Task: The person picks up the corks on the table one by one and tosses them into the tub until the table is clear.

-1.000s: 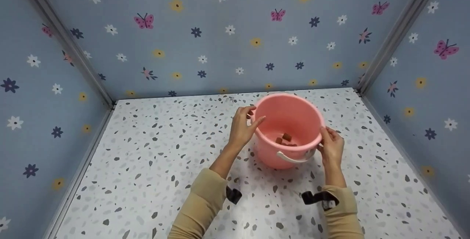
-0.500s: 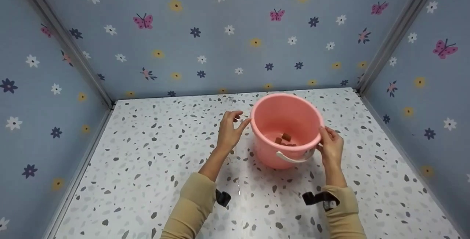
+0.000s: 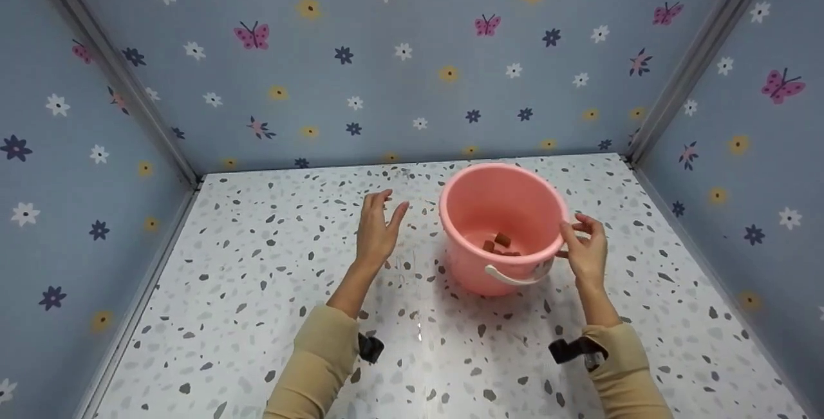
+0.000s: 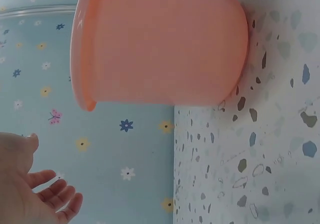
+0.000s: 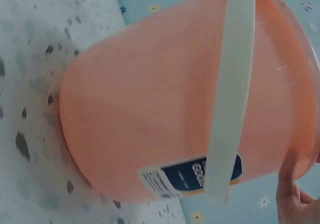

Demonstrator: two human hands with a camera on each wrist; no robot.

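A pink bucket (image 3: 492, 277) stands upright on the speckled surface, its pale handle (image 3: 518, 279) lowered against the near side. Several small brown pieces (image 3: 503, 239) lie on its bottom; their kind is unclear. My left hand (image 3: 376, 229) is off to the left of the bucket, apart from it, fingers loosely bent and holding nothing. At the right side of the rim, my right hand (image 3: 587, 248) has its thumb against the bucket and its fingers spread loosely. In the right wrist view, a digit of that hand (image 5: 292, 204) meets the bucket just under the rim.
The white speckled tabletop (image 3: 257, 277) is bounded by blue flowered panels (image 3: 386, 84) at the back and both sides. Grey metal strips (image 3: 129, 84) run along the panel corners. A label (image 5: 185, 176) is on the bucket's outer wall.
My left hand has come away from the bucket's rim and moved left. My right hand has loosened and shifted slightly right at the rim. The bucket stays in place.
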